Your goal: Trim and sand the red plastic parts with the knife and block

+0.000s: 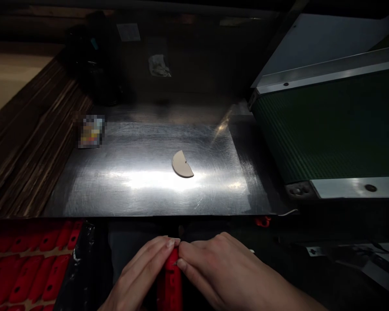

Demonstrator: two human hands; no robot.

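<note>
Below the front edge of the metal table, a red plastic part stands upright between my hands. My left hand is closed along its left side, fingers together near the top. A thin pale edge shows at those fingertips; I cannot make out what it is. My right hand is curled shut against the part's upper right side. A small dark tip pokes out by the right thumb, but whatever the fist holds is hidden. On the metal table lies a flat, pale half-disc with a small notch in its straight side.
Stacked cardboard sheets line the left side. Below them, rows of red plastic parts lie in a box beside black plastic film. A green conveyor belt with metal rails is on the right. A blurred-out item lies at the table's left.
</note>
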